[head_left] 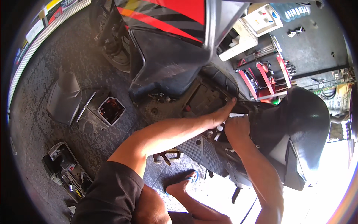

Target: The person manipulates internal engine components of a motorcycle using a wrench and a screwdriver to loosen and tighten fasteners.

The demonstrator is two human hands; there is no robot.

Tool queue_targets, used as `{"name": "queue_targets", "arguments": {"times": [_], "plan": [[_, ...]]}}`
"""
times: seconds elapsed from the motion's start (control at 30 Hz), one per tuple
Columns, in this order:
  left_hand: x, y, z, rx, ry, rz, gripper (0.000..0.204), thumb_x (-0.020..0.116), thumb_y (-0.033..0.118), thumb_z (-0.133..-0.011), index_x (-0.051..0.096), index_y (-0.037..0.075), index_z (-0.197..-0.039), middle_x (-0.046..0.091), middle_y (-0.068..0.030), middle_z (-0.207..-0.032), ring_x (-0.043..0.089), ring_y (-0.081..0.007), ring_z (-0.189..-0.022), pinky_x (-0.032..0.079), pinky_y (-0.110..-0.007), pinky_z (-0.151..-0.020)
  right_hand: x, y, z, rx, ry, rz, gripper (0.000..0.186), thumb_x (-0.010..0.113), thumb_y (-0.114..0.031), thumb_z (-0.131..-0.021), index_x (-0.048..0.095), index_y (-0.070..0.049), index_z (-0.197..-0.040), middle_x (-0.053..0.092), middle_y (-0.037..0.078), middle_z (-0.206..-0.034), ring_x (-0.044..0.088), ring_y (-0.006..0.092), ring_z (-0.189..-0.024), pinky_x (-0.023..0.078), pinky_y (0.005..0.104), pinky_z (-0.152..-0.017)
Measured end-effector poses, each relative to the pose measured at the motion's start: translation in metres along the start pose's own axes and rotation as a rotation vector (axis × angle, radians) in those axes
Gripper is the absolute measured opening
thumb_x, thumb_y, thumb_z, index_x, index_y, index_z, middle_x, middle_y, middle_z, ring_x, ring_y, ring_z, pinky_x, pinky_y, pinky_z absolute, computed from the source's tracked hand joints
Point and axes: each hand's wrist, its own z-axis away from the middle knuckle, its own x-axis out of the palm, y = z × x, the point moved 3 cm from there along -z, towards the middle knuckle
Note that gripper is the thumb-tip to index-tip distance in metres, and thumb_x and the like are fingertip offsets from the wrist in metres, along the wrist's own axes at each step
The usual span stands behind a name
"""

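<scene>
I count one scooter [205, 95], two hands [238, 128] on it, one tool tray [79, 161] off to its left, one red rack [265, 72] on its far side.

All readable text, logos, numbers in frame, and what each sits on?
Colourful panels at upper-left rim: lettering visible; wording withheld.
Tyre: faint raised marks, too blurred.
Pale sheet near right edge: print too blurred.
Striped scooter panel: no lettering visible.

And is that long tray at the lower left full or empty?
Not empty: several tools lie in the tool tray. Whether it's packed full, I can't tell.
</scene>
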Motion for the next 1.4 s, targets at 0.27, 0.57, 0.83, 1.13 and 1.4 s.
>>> {"name": "queue_targets", "arguments": {"times": [0.27, 0.57, 0.83, 1.13, 1.4], "plan": [[-0.004, 0.007, 0.008, -0.088, -0.092, 0.229, 0.113, 0.024, 0.089, -0.085, 0.003, 0.007, -0.16, -0.004, -0.0153, -0.167, 0.001, -0.0263, -0.154, 0.007, -0.046, -0.123, -0.004, 0.001, -0.022, 0.007, -0.177, -0.208, 0.026, 0.064, -0.024, -0.089, 0.07, -0.012, -0.111, 0.068, 0.011, -0.117, 0.068, 0.0277, -0.109, 0.055, 0.0412, -0.086], [-0.003, -0.001, -0.007, -0.068, -0.088, 0.277, 0.111, 0.032, 0.088, -0.085, 0.006, 0.01, -0.16, -0.001, -0.0201, -0.166, 0.009, -0.0307, -0.153, 0.011, -0.045, -0.123, 0.005, -0.006, -0.014, 0.298, -0.172, -0.208, 0.045, 0.061, -0.035, -0.092, 0.061, -0.009, -0.129, 0.061, 0.005, -0.125, 0.059, 0.0202, -0.117, 0.052, 0.0375, -0.084], [-0.012, -0.021, -0.023, -0.067, -0.027, 0.306, 0.101, 0.028, 0.083, -0.09, 0.016, 0.012, -0.16, 0.013, -0.0106, -0.167, 0.023, -0.0262, -0.15, 0.019, -0.043, -0.122, -0.022, -0.014, -0.007, 0.355, -0.117, -0.261, 0.052, 0.063, -0.039, -0.091, 0.057, -0.011, -0.134, 0.061, 0.002, -0.127, 0.055, 0.0213, -0.122, 0.052, 0.0373, -0.087], [0.003, 0.002, 0.002, -0.05, -0.035, 0.173, 0.102, 0.024, 0.085, -0.089, 0.016, 0.012, -0.16, 0.007, -0.0078, -0.168, 0.007, -0.0233, -0.154, 0.012, -0.044, -0.123, -0.016, -0.018, -0.001, 0.438, -0.112, -0.288, 0.052, 0.061, -0.04, -0.092, 0.054, -0.007, -0.132, 0.062, 0.007, -0.127, 0.058, 0.024, -0.119, 0.052, 0.0391, -0.088], [-0.006, -0.003, -0.008, -0.016, -0.047, 0.202, 0.106, 0.025, 0.087, -0.087, 0.019, 0.009, -0.159, 0.01, -0.0099, -0.167, 0.006, -0.0239, -0.154, 0.008, -0.044, -0.123, -0.019, -0.02, -0.008, 0.482, -0.09, -0.304, 0.056, 0.064, -0.039, -0.089, 0.053, -0.003, -0.13, 0.061, 0.012, -0.125, 0.06, 0.0252, -0.118, 0.051, 0.0382, -0.091]]}}
